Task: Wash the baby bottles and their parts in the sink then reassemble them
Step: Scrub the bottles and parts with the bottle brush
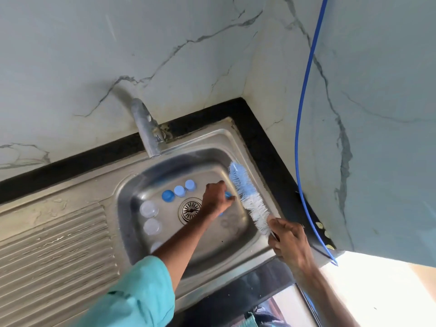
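1. Sink: the steel basin lies beneath both hands. The left forearm crosses it from the near edge.
2. Tap: stands beyond the left hand, with its spout over the far wall of the basin.
3. Hose: a blue line hanging outboard of the right hand, well apart from the work.
4. Bottle brush: its long axis runs from the right hand away and slightly inward. The bristle head lies between the hands and its tip reaches past the left knuckles.
5. Right hand: fingers curled round the brush handle just below the bristles.
6. Left hand: closed over a blue-ended part, beside the drain. Which part it is cannot be told. It is the hand nearer the loose parts.
7. Judgement: bringing the brush to the gripped part needs only a short inward swing, and nothing stands between them.
8. Blue caps: three in a row, just outboard of the left hand.
9. Clear domes: farther outboard, alongside the left forearm, which partly covers one.
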### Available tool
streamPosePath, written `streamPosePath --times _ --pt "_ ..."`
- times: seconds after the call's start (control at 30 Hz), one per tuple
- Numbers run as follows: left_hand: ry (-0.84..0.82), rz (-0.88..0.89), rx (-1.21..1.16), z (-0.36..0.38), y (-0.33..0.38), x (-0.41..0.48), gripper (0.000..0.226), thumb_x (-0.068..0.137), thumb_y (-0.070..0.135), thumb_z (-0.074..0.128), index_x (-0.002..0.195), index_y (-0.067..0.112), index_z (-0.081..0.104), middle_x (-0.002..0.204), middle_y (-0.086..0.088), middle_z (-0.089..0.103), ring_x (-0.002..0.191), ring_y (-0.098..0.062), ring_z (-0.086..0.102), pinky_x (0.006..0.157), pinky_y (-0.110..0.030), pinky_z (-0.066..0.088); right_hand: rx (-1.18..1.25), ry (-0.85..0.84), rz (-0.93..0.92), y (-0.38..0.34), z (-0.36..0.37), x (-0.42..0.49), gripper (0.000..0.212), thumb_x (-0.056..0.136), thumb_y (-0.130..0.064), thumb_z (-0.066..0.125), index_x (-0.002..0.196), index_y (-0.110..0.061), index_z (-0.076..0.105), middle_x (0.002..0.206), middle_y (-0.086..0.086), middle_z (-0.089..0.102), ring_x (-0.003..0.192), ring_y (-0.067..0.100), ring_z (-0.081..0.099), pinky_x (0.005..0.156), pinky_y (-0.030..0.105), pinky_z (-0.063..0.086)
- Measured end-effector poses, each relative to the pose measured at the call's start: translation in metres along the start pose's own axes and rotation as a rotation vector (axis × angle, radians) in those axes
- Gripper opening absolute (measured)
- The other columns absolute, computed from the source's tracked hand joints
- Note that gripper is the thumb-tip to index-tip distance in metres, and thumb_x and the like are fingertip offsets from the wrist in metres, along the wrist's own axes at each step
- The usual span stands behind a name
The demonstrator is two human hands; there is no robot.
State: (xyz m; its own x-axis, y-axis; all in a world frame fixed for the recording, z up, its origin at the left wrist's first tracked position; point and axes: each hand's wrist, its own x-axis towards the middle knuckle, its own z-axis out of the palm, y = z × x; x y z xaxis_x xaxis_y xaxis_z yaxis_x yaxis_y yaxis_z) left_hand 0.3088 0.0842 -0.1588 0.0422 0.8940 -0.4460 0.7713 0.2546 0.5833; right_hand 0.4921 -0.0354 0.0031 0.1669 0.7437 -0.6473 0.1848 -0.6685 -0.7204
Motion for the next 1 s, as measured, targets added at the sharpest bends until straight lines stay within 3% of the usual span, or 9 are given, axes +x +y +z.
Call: streamPosePath --times 0.1,0.2,0.33,0.5,0.77,0.9,1.0 --pt "-0.108 0.123 0.377 0.008 0.006 0.010 0.037 0.098 0.030 0.064 0.121 0.001 0.061 0.118 -0.018 0.064 0.120 -0.036 0.050 0.086 -0.046 0.053 0.033 -0.010 0.016 0.004 0.003 -0.001 0.049 0.105 -0.031 0.057 0.061 -0.021 0.038 0.063 0.010 0.032 0.051 0.015 0.023 0.047 0.024 0.019" --pt "-0.179 0.157 0.597 0.015 0.009 0.016 0.041 0.101 0.031 0.056 0.136 0.009 0.058 0.132 -0.011 0.059 0.122 -0.032 0.048 0.086 -0.041 0.052 0.051 -0.016 0.023 0.007 0.004 -0.001 0.048 0.106 -0.030 0.057 0.063 -0.019 0.039 0.063 0.010 0.031 0.050 0.015 0.021 0.047 0.023 0.018" --pt "-0.212 0.124 0.695 0.021 0.010 0.022 0.049 0.100 0.039 0.061 0.139 0.011 0.054 0.130 -0.006 0.060 0.117 -0.028 0.053 0.091 -0.038 0.052 0.057 -0.018 0.038 0.010 0.001 -0.001 0.049 0.105 -0.034 0.058 0.064 -0.015 0.040 0.060 0.007 0.033 0.051 0.015 0.022 0.046 0.023 0.019" --pt "-0.245 0.132 0.801 0.022 0.016 0.023 0.039 0.097 0.025 0.068 0.128 0.003 0.062 0.126 -0.009 0.060 0.122 -0.028 0.052 0.097 -0.037 0.050 0.126 -0.035 0.072 0.005 -0.003 -0.005 0.047 0.105 -0.034 0.058 0.067 -0.017 0.038 0.062 0.005 0.024 0.054 0.014 0.015 0.046 0.020 0.014" --pt "-0.245 0.132 0.725 0.036 0.006 0.023 0.034 0.095 0.016 0.069 0.125 0.004 0.061 0.124 -0.011 0.068 0.117 -0.032 0.057 0.090 -0.044 0.052 0.159 -0.019 0.092 -0.003 -0.005 -0.006 0.047 0.105 -0.035 0.058 0.068 -0.013 0.039 0.060 0.004 0.027 0.051 0.013 0.016 0.046 0.021 0.013" --pt "-0.183 0.125 0.615 0.039 -0.003 0.024 0.059 0.087 0.047 0.077 0.125 0.006 0.059 0.114 -0.009 0.070 0.108 -0.030 0.060 0.083 -0.041 0.052 0.163 -0.024 0.106 -0.003 -0.007 -0.006 0.049 0.105 -0.036 0.059 0.064 -0.019 0.039 0.062 0.005 0.026 0.052 0.013 0.016 0.049 0.023 0.012" --pt "-0.070 0.150 0.552 0.038 -0.009 0.013 0.058 0.088 0.045 0.076 0.122 0.001 0.058 0.109 -0.012 0.068 0.106 -0.031 0.060 0.080 -0.042 0.054 0.147 -0.023 0.110 -0.002 -0.009 -0.004 0.049 0.105 -0.037 0.059 0.067 -0.013 0.041 0.064 0.007 0.026 0.052 0.014 0.016 0.048 0.023 0.013"
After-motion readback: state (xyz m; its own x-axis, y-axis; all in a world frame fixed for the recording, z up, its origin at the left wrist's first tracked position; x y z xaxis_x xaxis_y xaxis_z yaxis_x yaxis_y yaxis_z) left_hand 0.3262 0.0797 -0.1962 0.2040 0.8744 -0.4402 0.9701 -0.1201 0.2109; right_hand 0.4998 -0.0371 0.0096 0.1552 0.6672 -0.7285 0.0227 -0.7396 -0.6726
